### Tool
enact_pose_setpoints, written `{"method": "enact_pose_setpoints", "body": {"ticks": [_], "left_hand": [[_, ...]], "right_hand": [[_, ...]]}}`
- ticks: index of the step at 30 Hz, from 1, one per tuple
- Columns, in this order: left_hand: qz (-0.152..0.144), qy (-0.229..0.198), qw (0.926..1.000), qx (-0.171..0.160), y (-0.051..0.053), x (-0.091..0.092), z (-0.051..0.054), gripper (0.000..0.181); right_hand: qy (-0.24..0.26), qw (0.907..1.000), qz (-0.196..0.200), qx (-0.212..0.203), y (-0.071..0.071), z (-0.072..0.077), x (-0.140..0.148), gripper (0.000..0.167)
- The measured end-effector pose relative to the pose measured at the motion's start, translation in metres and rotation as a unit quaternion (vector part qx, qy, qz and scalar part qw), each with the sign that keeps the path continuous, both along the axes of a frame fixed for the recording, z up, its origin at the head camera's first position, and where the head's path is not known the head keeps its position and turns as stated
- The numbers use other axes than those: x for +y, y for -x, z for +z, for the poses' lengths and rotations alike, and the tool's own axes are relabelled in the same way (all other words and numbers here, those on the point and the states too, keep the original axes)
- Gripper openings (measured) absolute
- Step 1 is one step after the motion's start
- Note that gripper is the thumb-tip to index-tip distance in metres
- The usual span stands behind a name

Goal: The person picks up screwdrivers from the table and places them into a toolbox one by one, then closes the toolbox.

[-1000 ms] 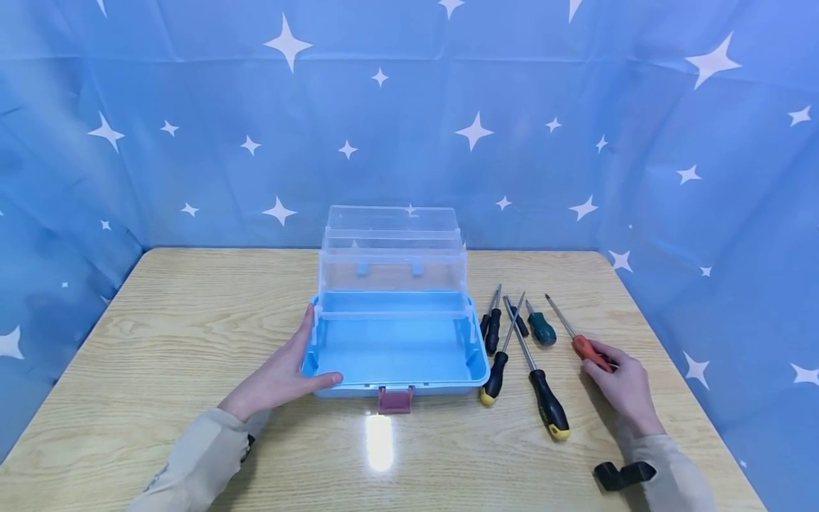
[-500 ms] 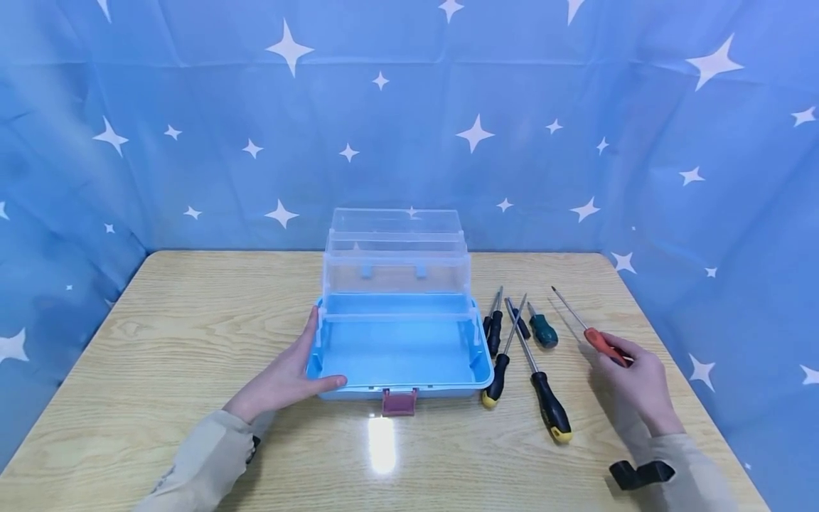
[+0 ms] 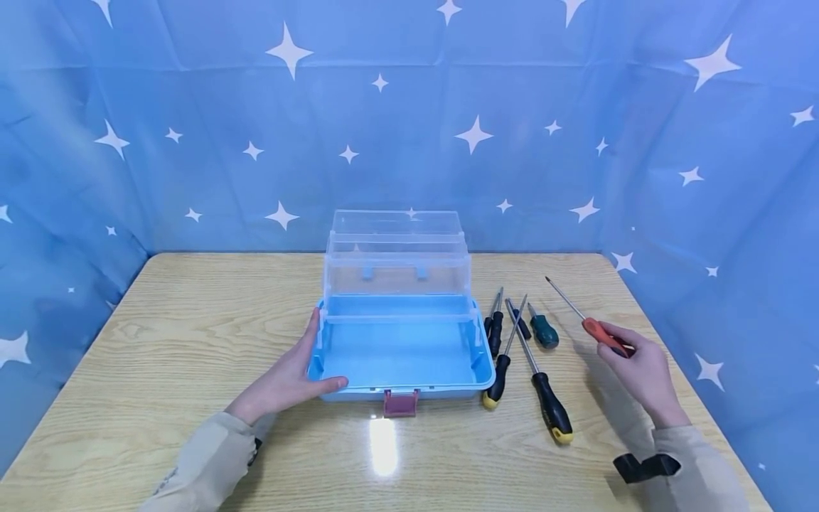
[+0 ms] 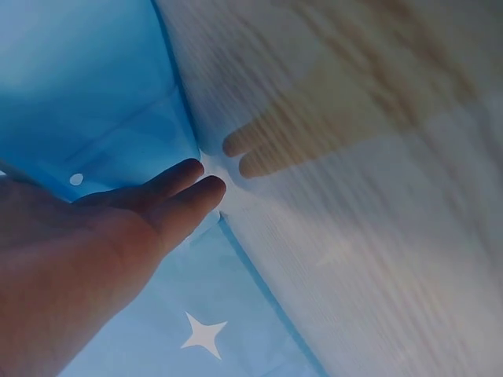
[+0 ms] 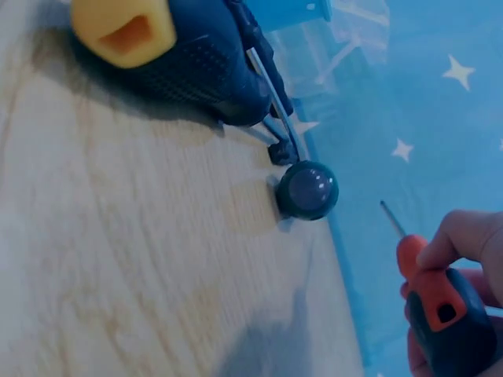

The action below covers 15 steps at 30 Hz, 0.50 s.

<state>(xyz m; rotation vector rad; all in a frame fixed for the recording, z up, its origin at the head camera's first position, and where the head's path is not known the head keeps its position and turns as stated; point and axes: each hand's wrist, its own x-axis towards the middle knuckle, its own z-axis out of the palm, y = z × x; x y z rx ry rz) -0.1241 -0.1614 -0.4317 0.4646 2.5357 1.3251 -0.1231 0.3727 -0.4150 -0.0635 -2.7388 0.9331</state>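
The left hand point(image 3: 288, 380) is spread along the left end of the blue box point(image 3: 393, 352), thumb at its front rim; the box stands on the surface point(image 3: 211, 341), clear lid point(image 3: 397, 240) raised. To its right, well apart, the right hand point(image 3: 640, 371) pinches the red-and-black screwdriver point(image 3: 597, 331) above the surface, beyond the green-handled screwdriver point(image 3: 544, 332).

Loose screwdrivers point(image 3: 552, 409) between right hand point(image 3: 643, 373) and toolbox point(image 3: 397, 355); room above; raised lid point(image 3: 399, 244) blocks rear.

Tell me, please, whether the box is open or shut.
The box is open: its clear lid stands raised at the back.
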Motion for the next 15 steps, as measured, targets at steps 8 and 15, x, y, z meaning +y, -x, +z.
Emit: {"method": "enact_pose_setpoints", "body": {"ticks": [8, 15], "left_hand": [[0.0, 0.005, 1.0, 0.001, 0.0, 0.001, 0.0, 0.116], [-0.002, -0.002, 1.0, 0.002, 0.0, 0.0, -0.002, 0.117]], "right_hand": [[0.007, 0.9999, 0.012, -0.006, 0.003, 0.005, -0.008, 0.04], [0.008, 0.9995, 0.032, -0.003, 0.005, 0.008, -0.018, 0.039]]}}
